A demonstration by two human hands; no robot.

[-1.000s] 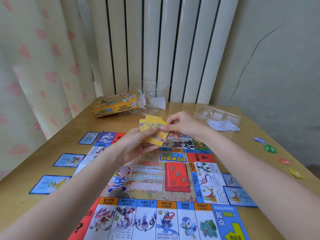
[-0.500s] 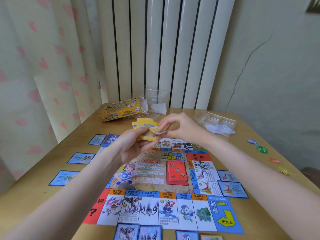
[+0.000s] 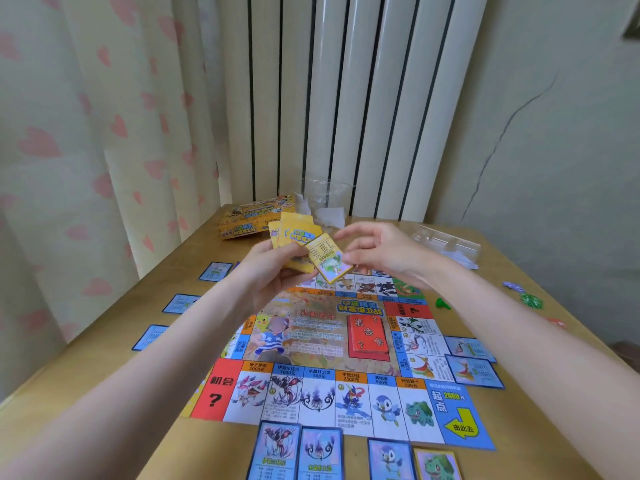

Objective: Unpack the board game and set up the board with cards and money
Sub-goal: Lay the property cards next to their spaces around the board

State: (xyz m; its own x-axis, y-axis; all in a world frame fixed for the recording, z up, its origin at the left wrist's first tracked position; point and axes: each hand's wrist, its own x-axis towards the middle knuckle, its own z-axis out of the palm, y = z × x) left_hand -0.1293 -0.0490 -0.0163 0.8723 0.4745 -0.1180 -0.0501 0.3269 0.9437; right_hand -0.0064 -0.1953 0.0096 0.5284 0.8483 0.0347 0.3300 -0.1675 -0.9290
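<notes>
The game board (image 3: 332, 344) lies unfolded with blue-bordered cards (image 3: 471, 370) ringing most sides (far edge hidden), while the left hand (image 3: 273, 268) grips undealt yellow-bordered cards (image 3: 294, 233) and the right hand (image 3: 384, 252) hangs loosely open beside one face-up card (image 3: 329, 259).

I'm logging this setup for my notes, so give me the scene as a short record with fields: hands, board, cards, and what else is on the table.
left hand: grips a fan of yellow cards
right hand: fingers loosely spread beside one face-up yellow card; contact unclear
board: unfolded flat on the table
red deck: stacked on the board's centre
blue cards: laid face up along the board's near, left and right edges
box: at the far edge
tokens: small coloured pieces to the right
</notes>
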